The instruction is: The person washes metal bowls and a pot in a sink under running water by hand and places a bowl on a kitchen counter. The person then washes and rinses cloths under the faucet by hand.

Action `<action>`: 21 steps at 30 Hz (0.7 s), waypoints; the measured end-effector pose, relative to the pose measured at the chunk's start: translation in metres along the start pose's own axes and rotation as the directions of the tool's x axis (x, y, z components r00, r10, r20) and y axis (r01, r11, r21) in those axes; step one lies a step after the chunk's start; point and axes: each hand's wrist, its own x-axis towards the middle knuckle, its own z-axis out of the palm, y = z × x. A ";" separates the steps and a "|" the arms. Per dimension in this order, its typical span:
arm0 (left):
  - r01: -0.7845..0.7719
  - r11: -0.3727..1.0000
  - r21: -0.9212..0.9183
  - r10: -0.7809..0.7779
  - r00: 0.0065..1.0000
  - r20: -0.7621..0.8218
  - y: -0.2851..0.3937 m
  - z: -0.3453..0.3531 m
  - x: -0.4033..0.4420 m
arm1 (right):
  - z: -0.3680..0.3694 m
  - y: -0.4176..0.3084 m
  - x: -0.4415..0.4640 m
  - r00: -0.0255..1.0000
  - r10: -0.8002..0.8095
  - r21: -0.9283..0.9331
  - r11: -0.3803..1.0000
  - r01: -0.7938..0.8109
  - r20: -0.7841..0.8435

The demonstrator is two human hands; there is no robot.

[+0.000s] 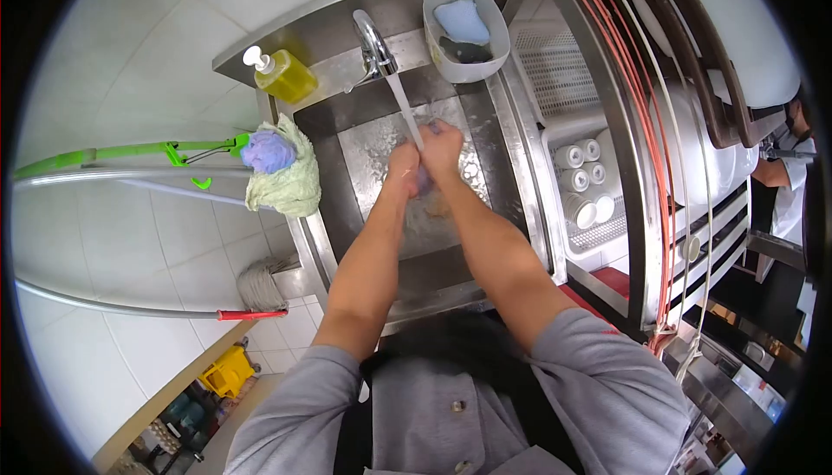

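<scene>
Water runs from the chrome faucet point(374, 48) into the steel sink point(347, 163). Under the stream, my left hand point(404, 165) and my right hand point(442, 147) are close together, low over the basin. Both hands look closed, fingers bent inward. Something pinkish or purplish shows between them, wet and too small to make out. Splashing water covers the basin floor around them, with a brownish patch just below the hands.
A yellow soap bottle point(287, 76) and a white holder point(468, 66) with a blue sponge point(462, 21) stand behind the sink. Cloths point(290, 172) hang at its left. White racks point(568, 76) are at right; a person point(784, 172) is at far right.
</scene>
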 end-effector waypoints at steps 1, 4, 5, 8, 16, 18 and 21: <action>0.004 1.000 0.003 -0.004 1.000 -0.005 -0.001 -0.004 0.000 | 0.000 0.006 0.007 0.989 0.133 0.051 0.989 -0.137 0.065; -0.103 0.985 0.135 0.105 0.994 -0.004 0.018 0.005 -0.021 | -0.017 0.028 0.037 0.913 0.241 -0.064 0.970 -0.233 0.329; -0.186 0.950 0.250 0.164 0.981 0.106 0.034 0.012 -0.042 | -0.017 0.065 0.049 0.951 -0.096 -0.355 0.913 0.203 0.295; -0.381 0.698 0.607 0.272 0.924 0.267 0.062 0.016 -0.056 | -0.052 0.033 0.053 0.917 0.056 0.241 0.957 -0.163 0.396; -0.356 0.789 0.501 0.306 0.935 0.181 0.062 0.031 -0.066 | -0.061 0.029 -0.004 0.810 -0.129 0.166 0.985 0.039 0.573; -0.322 0.913 0.249 0.283 0.942 0.181 0.063 0.024 -0.063 | -0.045 0.053 0.006 0.748 -0.115 0.099 0.993 0.065 0.653; -0.327 0.945 -0.018 0.324 0.925 0.200 0.067 -0.006 -0.043 | -0.047 0.064 0.025 0.774 0.022 -0.065 0.998 0.024 0.633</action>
